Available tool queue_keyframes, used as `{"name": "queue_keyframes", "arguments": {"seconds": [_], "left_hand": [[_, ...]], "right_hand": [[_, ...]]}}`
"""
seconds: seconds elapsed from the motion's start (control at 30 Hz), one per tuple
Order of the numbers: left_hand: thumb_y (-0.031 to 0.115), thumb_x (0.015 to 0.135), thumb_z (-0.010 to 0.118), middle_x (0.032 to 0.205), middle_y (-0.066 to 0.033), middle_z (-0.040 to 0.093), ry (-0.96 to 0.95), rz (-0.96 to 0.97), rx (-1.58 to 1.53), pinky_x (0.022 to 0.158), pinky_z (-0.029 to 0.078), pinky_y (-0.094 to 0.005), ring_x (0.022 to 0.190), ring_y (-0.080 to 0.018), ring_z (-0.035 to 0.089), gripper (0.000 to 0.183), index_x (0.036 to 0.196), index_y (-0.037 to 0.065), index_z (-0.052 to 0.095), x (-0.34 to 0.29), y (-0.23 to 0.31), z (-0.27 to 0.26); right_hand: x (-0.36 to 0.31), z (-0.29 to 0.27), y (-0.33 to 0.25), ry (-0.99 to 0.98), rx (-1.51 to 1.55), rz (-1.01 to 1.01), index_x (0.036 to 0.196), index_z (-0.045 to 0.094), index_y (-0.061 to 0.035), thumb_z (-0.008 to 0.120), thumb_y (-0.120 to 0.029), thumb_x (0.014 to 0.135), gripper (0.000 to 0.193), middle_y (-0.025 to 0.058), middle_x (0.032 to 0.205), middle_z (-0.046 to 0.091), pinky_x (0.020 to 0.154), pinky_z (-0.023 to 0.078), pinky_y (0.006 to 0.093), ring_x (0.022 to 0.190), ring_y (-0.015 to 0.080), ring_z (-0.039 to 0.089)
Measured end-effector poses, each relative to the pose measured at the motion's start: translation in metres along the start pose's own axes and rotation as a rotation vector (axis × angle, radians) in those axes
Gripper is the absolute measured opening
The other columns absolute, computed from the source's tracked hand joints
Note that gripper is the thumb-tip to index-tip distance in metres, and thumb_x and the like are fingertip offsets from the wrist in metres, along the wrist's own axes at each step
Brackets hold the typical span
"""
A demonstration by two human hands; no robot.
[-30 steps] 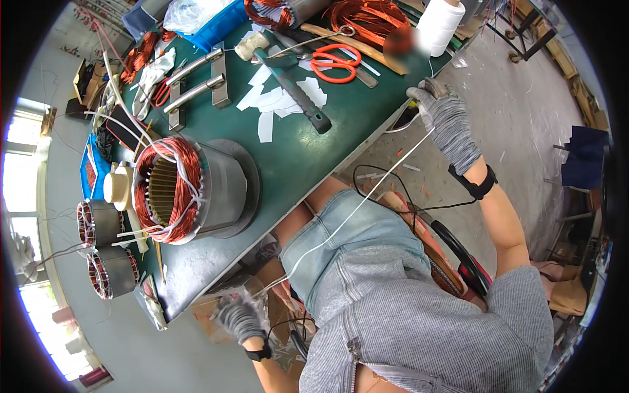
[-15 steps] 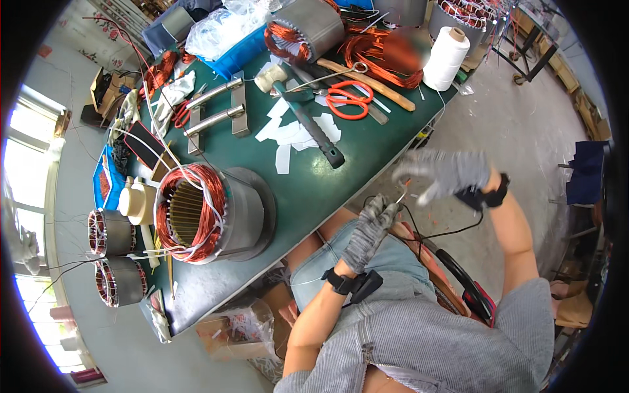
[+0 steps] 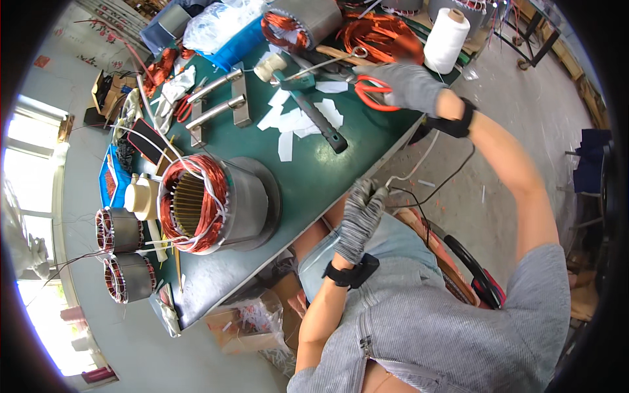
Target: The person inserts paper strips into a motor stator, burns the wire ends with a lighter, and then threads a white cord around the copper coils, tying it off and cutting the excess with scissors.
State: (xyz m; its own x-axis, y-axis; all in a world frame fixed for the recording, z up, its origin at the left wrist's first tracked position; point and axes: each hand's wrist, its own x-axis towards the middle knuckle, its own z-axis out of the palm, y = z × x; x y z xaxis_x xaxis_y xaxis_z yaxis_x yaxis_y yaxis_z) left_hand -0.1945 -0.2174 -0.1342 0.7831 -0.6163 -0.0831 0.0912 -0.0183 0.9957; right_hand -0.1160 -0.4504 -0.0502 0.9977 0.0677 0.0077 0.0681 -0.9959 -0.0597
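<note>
My left hand [image 3: 362,219], in a grey knit glove, is closed around a thin wire end above my lap. From its fingertips run a pale cord [image 3: 414,171] and a black cord [image 3: 452,178], both towards the right. My right hand [image 3: 414,88], gloved too, is at the table's right edge, closed on red-handled scissors [image 3: 372,98]; their blades are mostly hidden. A hammer with a dark grip [image 3: 318,124] lies left of the scissors, by white paper pieces [image 3: 295,121]. A large motor stator with copper windings [image 3: 219,200] stands on the table's near left.
Behind my right hand stand a white thread spool [image 3: 447,42] and a coil of copper wire [image 3: 377,38]. A blue bin [image 3: 232,49] with plastic bags is at the back. Two smaller stators [image 3: 128,278] stand far left. A cardboard box [image 3: 246,327] sits below the table's near edge.
My right hand has moved from beside my left hand up to the table and taken hold of the scissors, which have shifted right. My left hand stays near my lap with the wire.
</note>
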Motion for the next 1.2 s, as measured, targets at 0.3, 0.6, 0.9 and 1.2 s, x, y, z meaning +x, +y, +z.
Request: {"name": "queue_keyframes", "arguments": {"seconds": [0.3,0.6,0.9,1.2], "left_hand": [[0.016,0.081,0.054,0.106,-0.0072,0.053,-0.137,-0.011,-0.36,0.074,0.042,-0.0208,0.081,-0.006,0.051,0.028,0.103,-0.002,0.051,0.016,0.022,0.0],[0.021,0.079,0.05,0.087,-0.0094,0.054,-0.226,-0.095,-0.571,0.06,0.042,-0.0249,0.064,-0.0109,0.049,0.016,0.081,0.004,0.05,0.02,0.012,0.02],[0.018,0.089,0.039,0.067,0.0016,0.04,-0.265,-0.015,-0.137,0.055,0.036,-0.0236,0.06,-0.0084,0.039,0.017,0.087,0.003,0.047,0.018,0.0,0.03],[0.004,0.074,0.042,0.09,-0.0109,0.052,-0.161,0.53,0.075,0.059,0.04,-0.0241,0.065,-0.0141,0.045,0.019,0.09,-0.001,0.05,0.039,0.01,0.024]], "right_hand": [[-0.216,0.031,-0.063,-0.358,2.057,0.272,0.118,0.037,-0.0044,0.051,-0.054,0.081,0.064,0.0088,0.093,0.053,0.072,0.047,0.0295,0.082,0.0191,0.057],[-0.199,0.046,-0.077,-0.314,2.203,0.251,0.113,0.042,-0.0036,0.045,-0.057,0.082,0.062,0.0085,0.077,0.054,0.065,0.047,0.0307,0.07,0.0179,0.055],[-0.196,0.04,-0.07,-0.01,2.112,0.363,0.113,0.042,-0.008,0.044,-0.063,0.079,0.065,0.006,0.07,0.048,0.054,0.046,0.0321,0.058,0.0166,0.049],[-0.182,0.019,-0.073,-0.034,2.049,0.266,0.106,0.043,-0.006,0.043,-0.048,0.088,0.046,0.005,0.062,0.048,0.048,0.045,0.0235,0.052,0.0117,0.048]]}}
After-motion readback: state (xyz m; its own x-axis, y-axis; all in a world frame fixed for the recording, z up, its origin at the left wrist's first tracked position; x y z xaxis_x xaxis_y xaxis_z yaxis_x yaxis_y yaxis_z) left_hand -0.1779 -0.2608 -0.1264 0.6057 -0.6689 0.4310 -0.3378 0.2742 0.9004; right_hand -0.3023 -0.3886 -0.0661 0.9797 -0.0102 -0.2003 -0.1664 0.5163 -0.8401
